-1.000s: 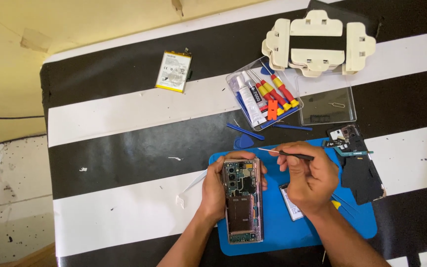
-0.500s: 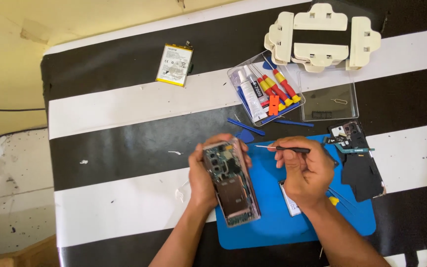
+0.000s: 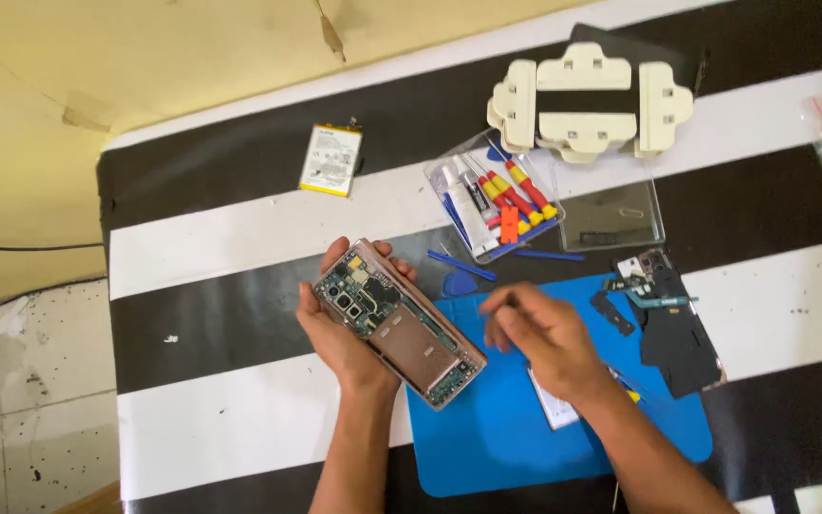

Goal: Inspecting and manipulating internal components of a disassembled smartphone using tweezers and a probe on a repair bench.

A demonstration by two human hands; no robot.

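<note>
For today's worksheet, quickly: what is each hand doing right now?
Left hand: closed around the opened phone, held above the table.
Right hand: blurred over the blue mat; grip cannot be told.

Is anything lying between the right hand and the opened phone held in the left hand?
Nothing visible does. The left hand holds the opened phone tilted above the table; the right hand hovers over the blue mat just beside the phone's lower end, with only bare mat in the gap.
</note>
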